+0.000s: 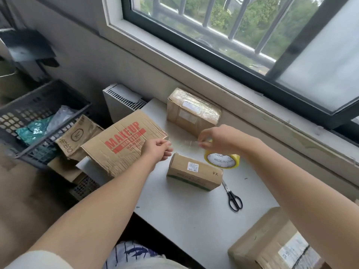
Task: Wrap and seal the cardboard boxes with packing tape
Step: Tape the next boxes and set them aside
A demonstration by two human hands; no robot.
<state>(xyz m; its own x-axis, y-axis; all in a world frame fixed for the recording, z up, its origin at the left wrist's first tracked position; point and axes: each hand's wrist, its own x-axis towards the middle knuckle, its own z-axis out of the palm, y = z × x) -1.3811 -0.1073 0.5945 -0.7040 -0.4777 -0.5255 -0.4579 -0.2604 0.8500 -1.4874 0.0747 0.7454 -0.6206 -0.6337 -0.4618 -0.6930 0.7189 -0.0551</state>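
The small cardboard box point(194, 171) lies at the middle of the white table point(184, 210). It carries a white printed label too small to read and a handwritten "X4" near its right end. Just beyond its right end is the yellow tape roll point(222, 160), face towards the camera, with "MADE IN CHINA" printed on its core.

A strip of clear tape point(186, 143) stretches level above the box's far edge. The left hand point(158, 150) reaches in from the near left with its fingers curled, pinching the strip's left end. The right hand point(215, 138) comes from the right, palm down above the roll, and its fingertips pinch the strip's right end. I cannot tell whether the roll rests on the table.

Farther back, against the wall, sits a tape-wrapped box point(192, 111). To the left lies flattened cardboard point(120, 144) printed "MAKEUP" in red. Black-handled scissors point(233, 197) lie near right of the small box, and another labelled box point(272, 245) stands at the near right corner.
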